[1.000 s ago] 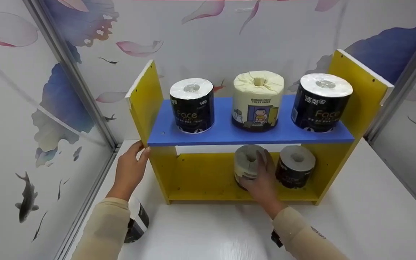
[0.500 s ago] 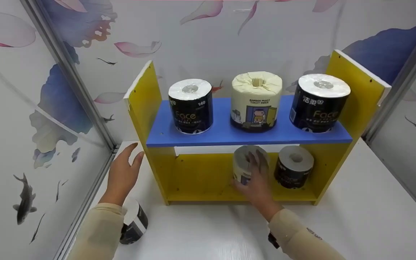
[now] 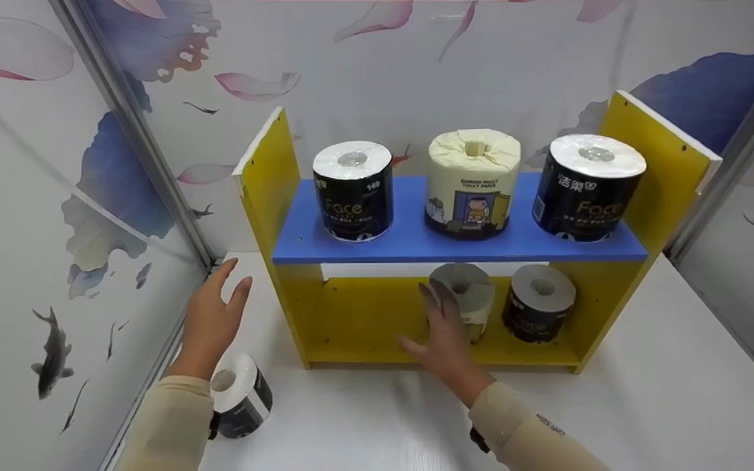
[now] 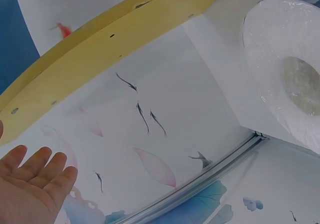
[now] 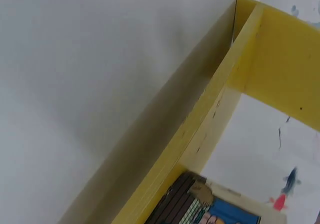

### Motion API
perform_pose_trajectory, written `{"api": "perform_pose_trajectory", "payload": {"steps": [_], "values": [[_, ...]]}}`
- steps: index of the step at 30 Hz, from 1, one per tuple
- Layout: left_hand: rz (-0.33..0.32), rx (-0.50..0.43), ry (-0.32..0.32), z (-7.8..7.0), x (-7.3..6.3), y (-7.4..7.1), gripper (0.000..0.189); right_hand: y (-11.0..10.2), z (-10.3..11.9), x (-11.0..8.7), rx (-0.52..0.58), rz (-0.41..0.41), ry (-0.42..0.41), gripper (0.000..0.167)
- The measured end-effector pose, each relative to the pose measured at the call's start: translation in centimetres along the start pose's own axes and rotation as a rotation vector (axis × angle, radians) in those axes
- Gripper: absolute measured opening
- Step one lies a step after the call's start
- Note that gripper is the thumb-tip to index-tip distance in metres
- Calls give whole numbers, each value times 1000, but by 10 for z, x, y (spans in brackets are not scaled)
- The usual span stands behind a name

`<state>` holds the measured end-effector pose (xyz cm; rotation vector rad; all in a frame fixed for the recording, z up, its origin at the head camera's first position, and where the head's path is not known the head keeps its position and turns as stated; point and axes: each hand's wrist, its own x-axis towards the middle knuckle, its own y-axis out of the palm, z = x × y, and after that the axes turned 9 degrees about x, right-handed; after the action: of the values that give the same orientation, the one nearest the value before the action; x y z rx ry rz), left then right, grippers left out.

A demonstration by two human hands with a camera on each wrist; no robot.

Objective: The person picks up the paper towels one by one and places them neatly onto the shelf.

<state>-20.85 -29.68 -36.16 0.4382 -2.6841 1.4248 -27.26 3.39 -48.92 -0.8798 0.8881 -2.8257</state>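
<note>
On the yellow lower shelf (image 3: 364,320), a cream toilet roll (image 3: 480,301) stands beside a black-wrapped toilet roll (image 3: 534,320). My right hand (image 3: 446,343) is in front of the cream roll, fingers spread and hiding part of it; whether they touch cannot be told. My left hand (image 3: 210,324), thumb and fingers apart, holds nothing left of the unit. Below it a black-and-white toilet roll (image 3: 246,399) stands on the table, partly behind the sleeve. The left wrist view shows my left hand (image 4: 37,184) and a white roll end (image 4: 267,59). The right wrist view shows no hand.
The blue upper shelf (image 3: 410,248) bears a black roll (image 3: 354,203) at left, a cream roll (image 3: 468,176) in the middle and another black roll (image 3: 580,203) at right. Yellow side panels (image 3: 269,176) enclose the shelves. Patterned walls (image 3: 377,72) surround the white table (image 3: 351,418).
My left hand has left the unit's left side panel and moved left and down. My right hand has let go of the lower cream roll and shifted left, its fingers spreading.
</note>
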Motion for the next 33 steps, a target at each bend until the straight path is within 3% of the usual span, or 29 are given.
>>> {"api": "perform_pose_trajectory", "payload": {"steps": [6, 16, 26, 33], "values": [[-36, -14, -10, 7, -8, -7, 62, 16, 9, -3, -2, 36, -80, 91], [-102, 8, -41, 28, -25, -15, 60, 39, 29, -5, 42, 173, -165, 86], [-124, 4, -82, 46, -41, -16, 63, 57, 44, -4, 50, 303, -134, 84], [-131, 36, -120, 57, -54, -16, 64, 69, 58, -2, 63, 407, -50, 83]]}}
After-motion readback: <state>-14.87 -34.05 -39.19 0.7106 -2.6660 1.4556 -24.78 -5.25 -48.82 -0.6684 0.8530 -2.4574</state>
